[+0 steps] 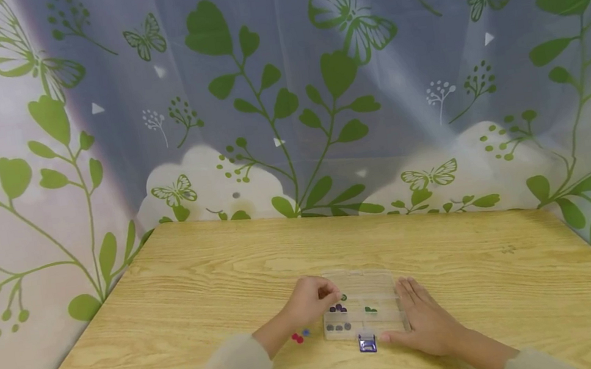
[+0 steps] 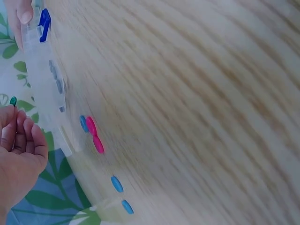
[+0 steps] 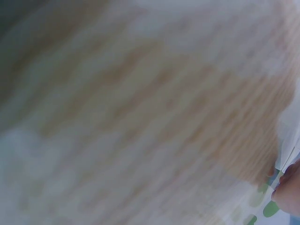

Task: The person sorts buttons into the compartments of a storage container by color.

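Left hand (image 1: 309, 299): pinching green button (image 2: 13, 101)
Right hand (image 1: 426, 323): resting, fingers straight
Box (image 1: 389, 323): lying beside the right fingers

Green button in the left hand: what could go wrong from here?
The left hand pinches the green button by its edge, so it might slip. It is close to the purple buttons, so it could land among them. Loose pink buttons lie near the left sleeve, which might brush them.

Green button (image 2: 13, 101), wood-grained yellowish table (image 1: 201, 276)
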Tool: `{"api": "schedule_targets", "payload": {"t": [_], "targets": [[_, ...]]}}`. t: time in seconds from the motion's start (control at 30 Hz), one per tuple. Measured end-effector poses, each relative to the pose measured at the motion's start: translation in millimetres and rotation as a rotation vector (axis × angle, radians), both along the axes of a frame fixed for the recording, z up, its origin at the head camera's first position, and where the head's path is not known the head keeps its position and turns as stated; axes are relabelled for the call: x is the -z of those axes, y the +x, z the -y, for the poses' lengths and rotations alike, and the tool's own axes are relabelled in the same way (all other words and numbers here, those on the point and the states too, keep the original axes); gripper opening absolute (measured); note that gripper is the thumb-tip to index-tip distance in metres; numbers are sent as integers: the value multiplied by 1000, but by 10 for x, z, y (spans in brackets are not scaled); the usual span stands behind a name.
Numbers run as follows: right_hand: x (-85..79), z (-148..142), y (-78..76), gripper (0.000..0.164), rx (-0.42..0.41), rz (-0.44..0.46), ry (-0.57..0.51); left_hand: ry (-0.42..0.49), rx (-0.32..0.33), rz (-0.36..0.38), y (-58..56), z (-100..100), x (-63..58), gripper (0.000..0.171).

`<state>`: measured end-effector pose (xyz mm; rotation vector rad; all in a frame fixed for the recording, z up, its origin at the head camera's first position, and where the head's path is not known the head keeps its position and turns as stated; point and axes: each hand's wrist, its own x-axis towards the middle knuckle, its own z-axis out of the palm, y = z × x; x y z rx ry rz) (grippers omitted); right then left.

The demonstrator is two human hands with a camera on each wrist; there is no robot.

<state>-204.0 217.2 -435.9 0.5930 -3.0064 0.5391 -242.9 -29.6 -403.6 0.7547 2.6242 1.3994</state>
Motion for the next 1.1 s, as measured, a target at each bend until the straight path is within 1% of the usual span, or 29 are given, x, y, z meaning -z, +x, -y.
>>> {"api": "schedule_targets", "payload": {"t": [0.13,0.47,0.53,1.1], "targets": [[-7,1,1,105,1,11,-2,4,5,-9,11,-44,8,10],[6,-2,-6,105,5,16,-3,-23,12,-38,22,-182,-4,11],[3,-3,-5,105,1,7,1,-24,10,-37,22,-211,1,11],[-8,-3,0,104,0,17,7,-39,2,-13,49,-420,-7,10]]}}
